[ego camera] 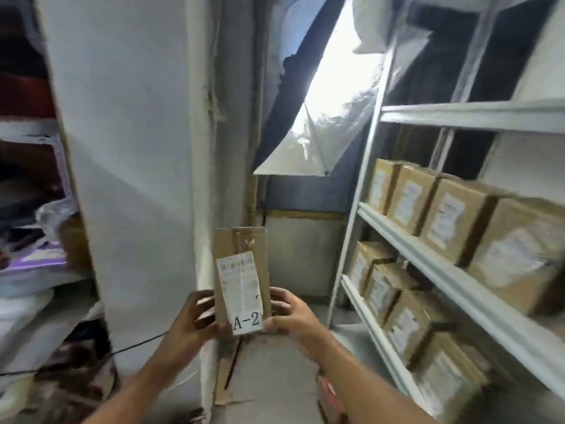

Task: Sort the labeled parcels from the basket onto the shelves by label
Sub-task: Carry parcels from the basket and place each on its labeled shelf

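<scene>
Parcel: a flat brown cardboard parcel [241,280] held upright in mid-air at the centre of the view, its long side vertical, in front of a white wall corner.
Label: a white shipping label [240,283] runs down the parcel's face; its small print is too blurred to read. At the bottom a white tag [247,322] reads "A-2".
Left hand: the left hand [192,319] clamps the parcel's lower left edge, fingers wrapped behind and thumb near the front.
Right hand: the right hand [290,313] clamps the lower right edge, thumb against the tag's side, fingers curled around the back.
Hands together: both closed on the same parcel, one on each side, forearms reaching up from the bottom of the view.
Shelves: a white metal shelving unit [458,240] stands to the right of the parcel, well apart from it.
Shelved boxes: a row of brown labelled boxes [443,215] sits on the middle shelf; another row [394,304] sits on the shelf below. Their labels are blurred.
Wall: a white wall [128,148] fills the left centre.
Left side: cluttered shelves with bags and wrapped goods [33,240], too blurred to identify.
Background: a bright window opening [336,87] partly covered by loose sheeting.
Floor: a black cable [134,347] trails near the wall's base.
</scene>
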